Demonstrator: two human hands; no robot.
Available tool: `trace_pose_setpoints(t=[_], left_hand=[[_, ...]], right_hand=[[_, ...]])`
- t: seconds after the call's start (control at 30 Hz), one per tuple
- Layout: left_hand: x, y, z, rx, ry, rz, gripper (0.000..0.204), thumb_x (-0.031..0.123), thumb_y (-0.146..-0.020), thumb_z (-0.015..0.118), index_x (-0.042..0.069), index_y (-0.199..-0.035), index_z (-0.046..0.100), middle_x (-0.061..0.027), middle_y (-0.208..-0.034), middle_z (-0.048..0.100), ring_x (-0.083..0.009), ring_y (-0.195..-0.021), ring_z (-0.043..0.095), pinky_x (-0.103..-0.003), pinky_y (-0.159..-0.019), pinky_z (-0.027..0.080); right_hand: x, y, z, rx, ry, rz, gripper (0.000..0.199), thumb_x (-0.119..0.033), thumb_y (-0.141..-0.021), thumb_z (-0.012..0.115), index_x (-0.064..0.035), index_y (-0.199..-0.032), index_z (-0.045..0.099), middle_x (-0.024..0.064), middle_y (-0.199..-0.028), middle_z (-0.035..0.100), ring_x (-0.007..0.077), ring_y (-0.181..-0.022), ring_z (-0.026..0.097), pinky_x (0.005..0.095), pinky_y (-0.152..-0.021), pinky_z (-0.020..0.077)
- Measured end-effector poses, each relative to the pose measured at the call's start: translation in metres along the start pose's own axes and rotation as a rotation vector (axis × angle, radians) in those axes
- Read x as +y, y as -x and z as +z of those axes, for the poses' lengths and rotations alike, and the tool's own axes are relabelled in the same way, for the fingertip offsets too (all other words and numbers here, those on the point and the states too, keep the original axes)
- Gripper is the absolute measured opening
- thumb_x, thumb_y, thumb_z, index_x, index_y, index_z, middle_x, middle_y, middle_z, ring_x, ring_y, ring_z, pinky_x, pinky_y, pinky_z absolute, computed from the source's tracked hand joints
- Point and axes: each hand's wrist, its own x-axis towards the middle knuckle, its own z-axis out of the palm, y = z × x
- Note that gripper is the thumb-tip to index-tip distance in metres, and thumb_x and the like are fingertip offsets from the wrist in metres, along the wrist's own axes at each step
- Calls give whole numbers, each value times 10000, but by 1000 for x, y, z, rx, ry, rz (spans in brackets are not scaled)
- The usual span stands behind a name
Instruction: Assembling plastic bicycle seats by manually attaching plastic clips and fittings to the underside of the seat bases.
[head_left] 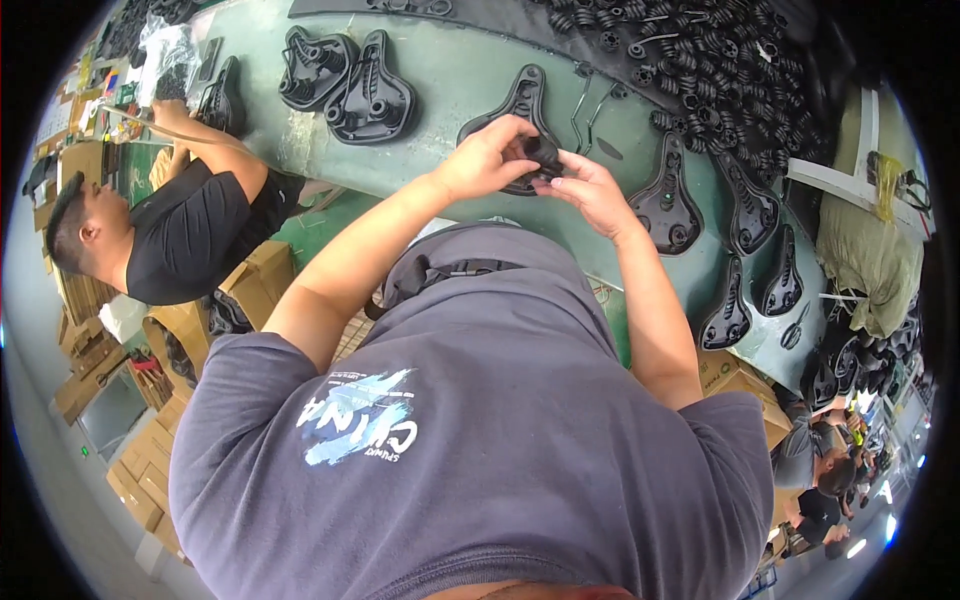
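Between my two hands is a small black ribbed part (541, 151), held over the table's near edge. My left hand (484, 160) pinches it from the left with thumb and fingers. From the right, the fingertips of my right hand (592, 192) close on its lower side. Just behind and partly beneath my hands lies a black bicycle saddle shell (527, 92), its underside up and its wide end mostly covered. To the right rests another saddle shell (667, 205), narrow end pointing away.
The green table (440, 50) carries paired saddle shells with ribbed parts (371, 100) at the left. A large heap of black ribbed parts (710, 70) fills the far right, near thin metal rods (582, 110). Close on my left, a co-worker (190, 220) works beside cardboard boxes (262, 280).
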Motion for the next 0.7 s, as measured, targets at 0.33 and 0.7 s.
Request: trace_pose_setpoints(t=[0.33,0.7], left_hand=[[-60,37,-38,-64,-499,40,434,101,-812,800,63,-1193,596,-160,-1143,688,-402,-1070,667,-481,-931,546],[-66,3,-55,4,-420,103,385,261,-893,821,64,-1158,624,-147,-1086,688,-386,-1026,687,-472,-873,563]], right_hand=[[28,-13,26,269,1146,-579,525,-61,-887,768,-49,-1387,610,154,-1302,643,367,-1220,651,449,-1109,508],[14,-35,10,177,1503,-546,527,-182,-793,864,-75,-1263,651,120,-1334,643,409,-1410,508,577,-1217,359]])
